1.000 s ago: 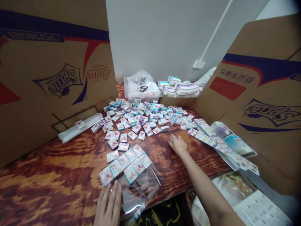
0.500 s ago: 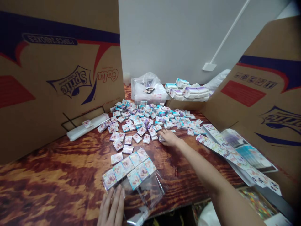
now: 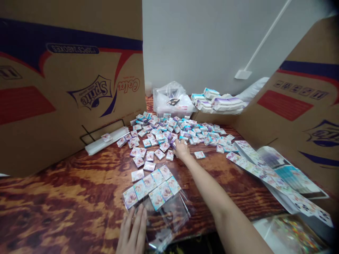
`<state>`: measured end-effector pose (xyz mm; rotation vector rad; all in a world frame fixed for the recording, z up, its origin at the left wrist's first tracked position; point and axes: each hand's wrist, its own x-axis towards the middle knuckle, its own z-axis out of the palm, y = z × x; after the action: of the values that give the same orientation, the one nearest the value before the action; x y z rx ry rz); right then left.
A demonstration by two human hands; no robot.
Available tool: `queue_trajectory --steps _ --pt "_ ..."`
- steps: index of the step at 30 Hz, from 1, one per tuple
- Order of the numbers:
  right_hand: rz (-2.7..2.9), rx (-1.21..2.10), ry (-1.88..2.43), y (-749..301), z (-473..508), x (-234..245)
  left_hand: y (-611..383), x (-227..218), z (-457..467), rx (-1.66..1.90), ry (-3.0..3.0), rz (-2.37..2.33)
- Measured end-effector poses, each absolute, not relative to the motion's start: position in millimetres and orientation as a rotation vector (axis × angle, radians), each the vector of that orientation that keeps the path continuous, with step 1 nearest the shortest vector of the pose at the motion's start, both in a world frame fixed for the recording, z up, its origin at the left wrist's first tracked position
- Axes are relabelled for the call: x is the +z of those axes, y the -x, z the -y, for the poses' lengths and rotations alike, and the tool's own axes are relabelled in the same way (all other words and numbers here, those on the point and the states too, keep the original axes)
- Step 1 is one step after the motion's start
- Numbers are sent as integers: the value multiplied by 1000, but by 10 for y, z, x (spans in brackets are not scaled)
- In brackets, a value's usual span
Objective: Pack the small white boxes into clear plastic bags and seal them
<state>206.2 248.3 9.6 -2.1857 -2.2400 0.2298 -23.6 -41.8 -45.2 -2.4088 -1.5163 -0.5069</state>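
Observation:
My right hand [image 3: 181, 150] reaches into the near edge of a large spread of small white-and-teal printed boxes [image 3: 169, 132], its fingers bunched among them. Whether it holds one is hidden. A single box [image 3: 199, 155] lies apart just right of that hand. My left hand [image 3: 131, 229] rests with its fingers apart on a clear plastic bag [image 3: 169, 220], close below a tight group of similar boxes [image 3: 149, 187] laid edge to edge on the bag.
A varnished wooden table [image 3: 66, 183] bears everything. Sprite cardboard sheets [image 3: 66, 88] stand at left and right. Behind the boxes sit a plastic-wrapped bin [image 3: 172, 100] and stacked packs [image 3: 217, 104]. A printed strip [image 3: 265, 169] lies at right; a plastic roll [image 3: 107, 144] at left.
My right hand has moved farther into the spread of boxes, and a lone box now lies to its right. My left hand stays on the bag. The whole view has shifted as my head turned left.

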Motion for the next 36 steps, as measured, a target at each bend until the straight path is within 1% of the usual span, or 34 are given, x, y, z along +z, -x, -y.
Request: queue_trajectory --steps 6,10,12,17,19,26,36 --pt "2388 308 1982 -2630 -1704 126 228 -400 431 -499 2443 1483" --pt "2426 423 2081 -2856 -1234 -31 208 -357 432 -528 2466 1520" --pt "2384 432 2052 -2903 -1111 -94 200 -341 435 -545 2460 1518" --pt "2242 399 1665 -3076 -898 -182 190 -335 459 -529 2469 1546" --pt "2197 344 1580 -3145 -823 -244 179 -335 474 -536 2461 1567" --pt "2051 208 1532 -3155 -713 -485 168 -327 515 -529 2477 1606" --pt "2017 150 1521 -3077 -705 -634 169 -346 538 -575 2456 1570"
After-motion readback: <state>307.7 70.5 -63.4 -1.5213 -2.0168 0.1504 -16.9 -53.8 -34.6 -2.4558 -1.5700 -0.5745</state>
